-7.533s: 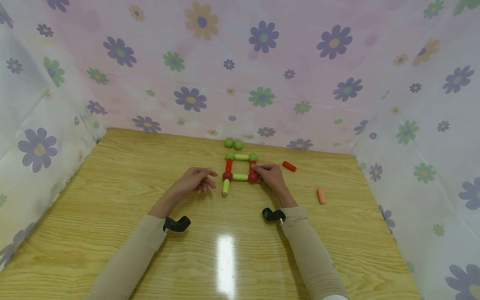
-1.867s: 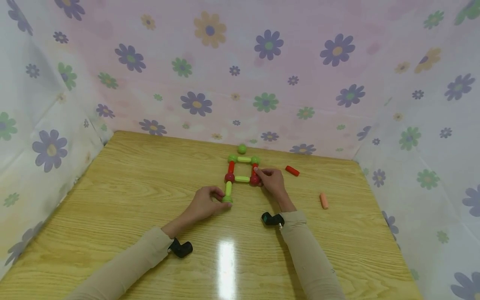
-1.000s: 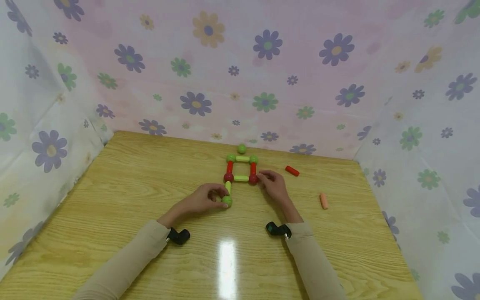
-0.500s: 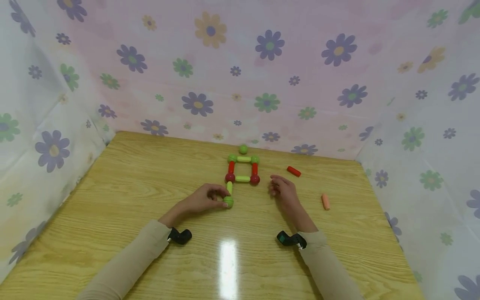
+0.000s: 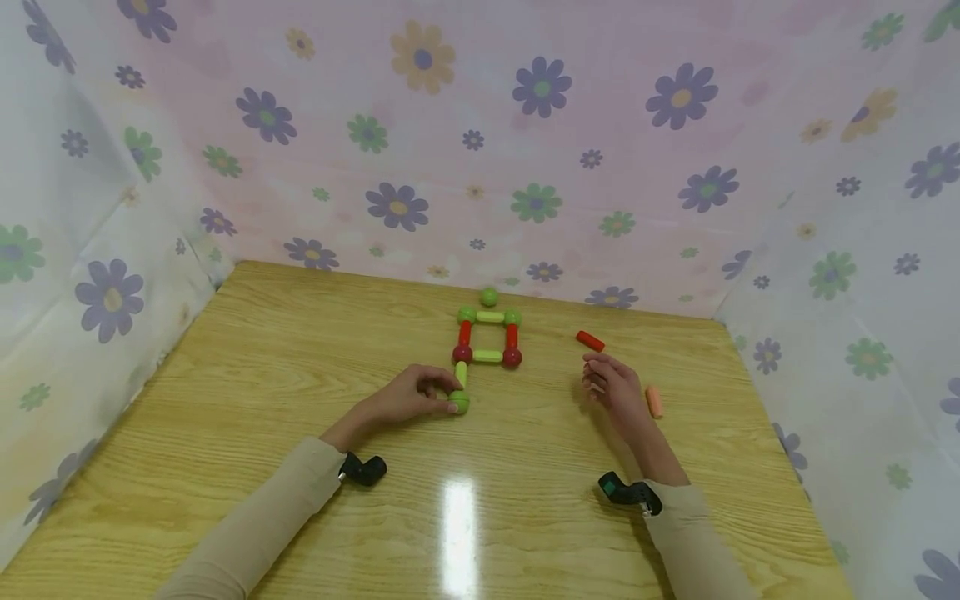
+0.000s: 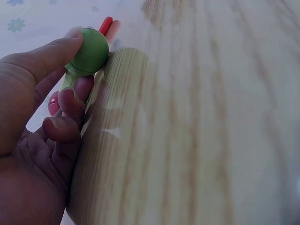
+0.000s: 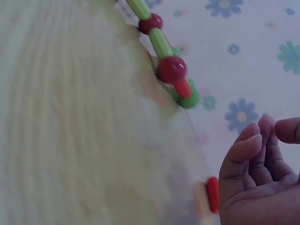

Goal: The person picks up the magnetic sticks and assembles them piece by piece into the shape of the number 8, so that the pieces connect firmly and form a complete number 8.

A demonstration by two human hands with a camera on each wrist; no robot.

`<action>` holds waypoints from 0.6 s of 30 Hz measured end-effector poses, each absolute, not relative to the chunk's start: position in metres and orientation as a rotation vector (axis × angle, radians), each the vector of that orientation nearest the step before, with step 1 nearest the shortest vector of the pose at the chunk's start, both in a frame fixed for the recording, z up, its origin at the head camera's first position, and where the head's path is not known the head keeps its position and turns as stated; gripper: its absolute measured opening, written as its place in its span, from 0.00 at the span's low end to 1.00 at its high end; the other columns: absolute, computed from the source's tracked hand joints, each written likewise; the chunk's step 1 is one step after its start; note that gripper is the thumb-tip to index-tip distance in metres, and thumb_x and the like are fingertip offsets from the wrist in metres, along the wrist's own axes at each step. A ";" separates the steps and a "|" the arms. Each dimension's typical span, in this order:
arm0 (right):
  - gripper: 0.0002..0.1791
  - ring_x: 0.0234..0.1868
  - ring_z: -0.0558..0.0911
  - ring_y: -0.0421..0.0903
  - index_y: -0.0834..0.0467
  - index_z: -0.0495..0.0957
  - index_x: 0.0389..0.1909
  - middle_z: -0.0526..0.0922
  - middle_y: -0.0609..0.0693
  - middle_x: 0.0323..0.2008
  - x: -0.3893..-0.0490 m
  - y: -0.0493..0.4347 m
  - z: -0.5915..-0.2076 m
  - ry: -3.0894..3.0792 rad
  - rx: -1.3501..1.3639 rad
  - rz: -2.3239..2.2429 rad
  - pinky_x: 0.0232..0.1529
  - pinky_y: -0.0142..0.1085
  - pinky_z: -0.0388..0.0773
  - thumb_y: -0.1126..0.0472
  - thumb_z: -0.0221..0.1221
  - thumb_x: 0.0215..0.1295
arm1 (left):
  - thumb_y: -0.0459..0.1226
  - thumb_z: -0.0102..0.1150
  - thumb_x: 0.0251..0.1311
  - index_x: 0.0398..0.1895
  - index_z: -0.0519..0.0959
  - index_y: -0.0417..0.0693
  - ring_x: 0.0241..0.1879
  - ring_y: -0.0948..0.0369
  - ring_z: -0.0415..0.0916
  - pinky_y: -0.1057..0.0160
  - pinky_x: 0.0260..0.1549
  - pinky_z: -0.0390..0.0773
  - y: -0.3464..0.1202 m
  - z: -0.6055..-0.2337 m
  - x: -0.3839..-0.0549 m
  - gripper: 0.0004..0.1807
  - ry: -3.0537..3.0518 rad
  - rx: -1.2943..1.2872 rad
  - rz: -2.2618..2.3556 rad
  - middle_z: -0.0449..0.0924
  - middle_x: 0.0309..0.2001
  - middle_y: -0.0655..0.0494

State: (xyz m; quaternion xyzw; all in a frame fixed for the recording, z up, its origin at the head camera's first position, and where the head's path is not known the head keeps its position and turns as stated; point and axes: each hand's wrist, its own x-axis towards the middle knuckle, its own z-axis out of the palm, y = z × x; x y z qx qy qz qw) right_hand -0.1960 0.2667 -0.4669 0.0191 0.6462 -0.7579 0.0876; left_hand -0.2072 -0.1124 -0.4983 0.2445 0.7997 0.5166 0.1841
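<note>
On the table lies a square of toy balls and rods, with two green balls at the back, two dark red balls (image 5: 512, 357) in front, red rods (image 5: 512, 336) on the sides and yellow-green rods (image 5: 487, 356) across. From its front left ball another yellow-green rod (image 5: 461, 374) runs toward the person, ending at a green ball (image 5: 459, 402). My left hand (image 5: 411, 396) pinches that green ball between thumb and fingers, as the left wrist view shows too. My right hand (image 5: 617, 395) is above the table with loosely curled fingers, holding nothing, between a red rod (image 5: 590, 341) and an orange rod (image 5: 655, 402).
A single green ball (image 5: 489, 297) sits behind the square, near the table's back edge. Flowered cloth (image 5: 480, 167) hangs behind the wooden table (image 5: 315, 333) and at both sides. Dark wrist cameras (image 5: 363, 470) are strapped at both cuffs.
One of two loose green balls at the back now sits on the front rod's end, held by the left hand. The right hand has let go of the square and moved right.
</note>
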 end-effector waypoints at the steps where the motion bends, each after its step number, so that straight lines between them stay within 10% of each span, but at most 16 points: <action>1: 0.10 0.33 0.79 0.38 0.51 0.81 0.46 0.81 0.45 0.36 -0.196 0.273 -0.464 1.949 0.036 -2.256 0.31 0.31 0.73 0.55 0.51 0.81 | 0.42 0.72 0.62 0.51 0.84 0.52 0.30 0.60 0.71 0.66 0.33 0.71 -0.112 -0.498 -0.208 0.16 2.256 0.690 1.453 0.83 0.46 0.56; 18: 0.23 0.32 0.77 0.40 0.68 0.76 0.60 0.82 0.37 0.36 -0.188 0.340 -0.455 2.699 0.274 -1.710 0.31 0.34 0.76 0.54 0.49 0.80 | 0.40 0.72 0.62 0.52 0.84 0.49 0.30 0.61 0.70 0.67 0.33 0.71 -0.113 -0.499 -0.208 0.16 2.236 0.691 1.479 0.83 0.44 0.56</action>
